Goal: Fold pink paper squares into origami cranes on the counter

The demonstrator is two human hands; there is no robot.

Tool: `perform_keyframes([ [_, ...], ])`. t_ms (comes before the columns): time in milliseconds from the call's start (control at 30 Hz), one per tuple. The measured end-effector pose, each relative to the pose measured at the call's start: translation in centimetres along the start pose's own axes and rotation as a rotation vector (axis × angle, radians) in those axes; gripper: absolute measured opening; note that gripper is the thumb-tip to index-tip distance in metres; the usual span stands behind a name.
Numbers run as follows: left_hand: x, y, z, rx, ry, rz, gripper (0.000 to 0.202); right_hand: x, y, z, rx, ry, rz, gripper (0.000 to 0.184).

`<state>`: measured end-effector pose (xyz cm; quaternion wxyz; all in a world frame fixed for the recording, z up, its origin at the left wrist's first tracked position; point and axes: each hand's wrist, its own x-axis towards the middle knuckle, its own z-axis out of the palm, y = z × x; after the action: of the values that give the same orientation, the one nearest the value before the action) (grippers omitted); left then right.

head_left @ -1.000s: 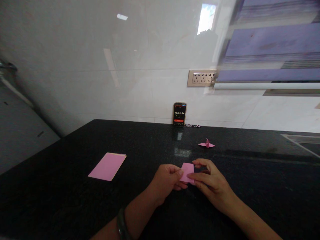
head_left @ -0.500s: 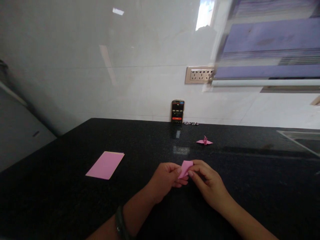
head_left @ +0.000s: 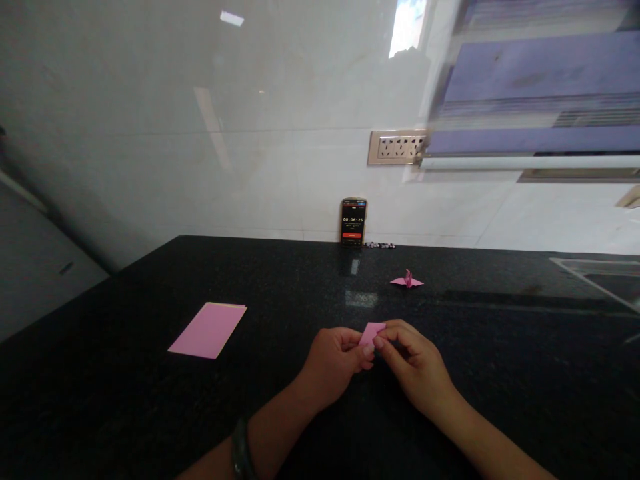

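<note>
Fingertips of left hand (head_left: 334, 357) and right hand (head_left: 415, 363) pinch one pink paper (head_left: 371, 332) — apparently folded — above the countertop (head_left: 125, 400).

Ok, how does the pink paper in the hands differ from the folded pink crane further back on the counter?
The pink paper piece is pinched between the left hand and right hand, lifted off the counter; the paper crane sits alone, untouched, nearer the phone. The held piece still looks flat, like a small folded panel; the crane has spread wings and a raised point. Both are the same pink.
</note>
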<state>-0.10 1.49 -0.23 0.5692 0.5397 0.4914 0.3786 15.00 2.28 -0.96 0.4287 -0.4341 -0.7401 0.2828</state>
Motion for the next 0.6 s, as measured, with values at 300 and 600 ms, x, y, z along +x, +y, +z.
perform_keyframes([
  [300,0.11,0.07,0.00,-0.039,0.022,-0.067,0.033,0.07,0.23,0.03,0.153,-0.032,0.121,0.011],
  [600,0.16,-0.14,0.17,-0.056,0.033,-0.089,0.030,0.08,0.48,0.08,0.148,-0.033,0.177,0.016],
])
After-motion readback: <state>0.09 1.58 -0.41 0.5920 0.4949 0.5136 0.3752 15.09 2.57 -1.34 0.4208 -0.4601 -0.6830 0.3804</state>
